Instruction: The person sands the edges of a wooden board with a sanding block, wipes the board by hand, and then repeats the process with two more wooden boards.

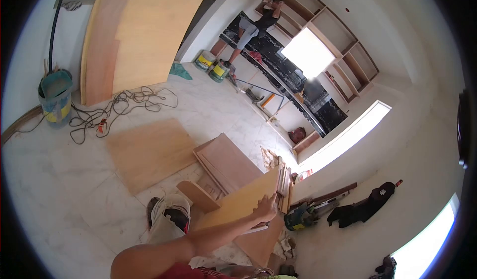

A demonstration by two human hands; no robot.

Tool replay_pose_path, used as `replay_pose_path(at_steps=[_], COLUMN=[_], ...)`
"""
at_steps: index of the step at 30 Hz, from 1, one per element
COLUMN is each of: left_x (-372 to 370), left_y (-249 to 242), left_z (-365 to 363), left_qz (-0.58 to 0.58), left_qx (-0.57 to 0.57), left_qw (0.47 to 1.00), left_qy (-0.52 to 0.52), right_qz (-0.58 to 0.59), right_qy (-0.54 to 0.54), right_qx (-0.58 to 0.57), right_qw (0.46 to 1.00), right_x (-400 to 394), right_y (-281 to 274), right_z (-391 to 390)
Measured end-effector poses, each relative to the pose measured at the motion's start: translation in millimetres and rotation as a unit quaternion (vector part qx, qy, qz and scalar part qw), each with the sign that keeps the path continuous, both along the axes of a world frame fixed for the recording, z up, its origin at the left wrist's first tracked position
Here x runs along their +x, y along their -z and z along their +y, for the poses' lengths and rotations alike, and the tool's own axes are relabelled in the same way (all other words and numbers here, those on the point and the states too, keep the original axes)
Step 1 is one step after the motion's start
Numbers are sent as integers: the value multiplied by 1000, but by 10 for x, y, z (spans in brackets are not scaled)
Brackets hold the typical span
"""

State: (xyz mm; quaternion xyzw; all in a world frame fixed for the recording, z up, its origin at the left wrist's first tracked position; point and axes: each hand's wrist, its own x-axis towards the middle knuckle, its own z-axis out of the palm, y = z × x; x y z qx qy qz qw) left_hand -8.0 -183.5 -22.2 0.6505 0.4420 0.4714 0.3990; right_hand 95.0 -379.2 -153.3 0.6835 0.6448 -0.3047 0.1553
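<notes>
My left arm reaches in from the bottom left, and my left hand [266, 208] is at the upper edge of a yellowish wooden board [238, 199], with its fingers closed at that edge. The board stands tilted beside a stack of reddish-brown panels [231, 160]. A smaller curved-edge piece of wood [198, 195] leans near its lower left side. Right behind the hand are several upright wooden strips [284, 182]. My right hand does not show.
A white bucket [169, 219] stands left of the boards. A flat panel [151, 152] and tangled cables [124, 103] lie on the floor. Large sheets [144, 35] lean at the back left. Another person [256, 26] works at the shelving [348, 45].
</notes>
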Motion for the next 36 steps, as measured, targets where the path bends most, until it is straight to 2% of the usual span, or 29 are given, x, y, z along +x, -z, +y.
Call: replay_pose_path(at_steps=[3,14,17,18,20,21,23,27,31,34,36], left_x=[-92,-33,-132,-117,-83,-83,-120,-167,-349,-407,-426], left_y=[-34,73,-2,13,69,72,56,89,-120,-196,-107], left_z=[24,74,3,15,68,67,80,89,-54,-156,-101], left_qz=[-13,1,-3,-9,-14,-15,-34,-45,-46,-55,-53], left_qx=[-71,-17,-23,-25,-11,-4,-11,64,13,-42,-66], left_qw=[994,999,999,998,999,999,997,996,998,995,993], left_qy=[77,49,49,51,49,48,69,39,50,69,88], right_qz=[5,23,35,37,11,-28,-39,-51,-46,1,118], right_qy=[3,-4,-14,-5,72,130,222,335,405,381,239], right_qx=[3,10,53,101,237,314,376,370,344,309,297], right_qw=[1000,1000,998,994,969,940,899,865,846,872,917], right_x=[-39,49,255,378,690,823,1017,1150,1040,922,800], right_y=[83,162,80,-2,-215,-316,-484,-553,-427,-536,-1004], right_z=[12,-132,-133,-135,-107,-100,-167,-476,-1065,-1528,-1626])
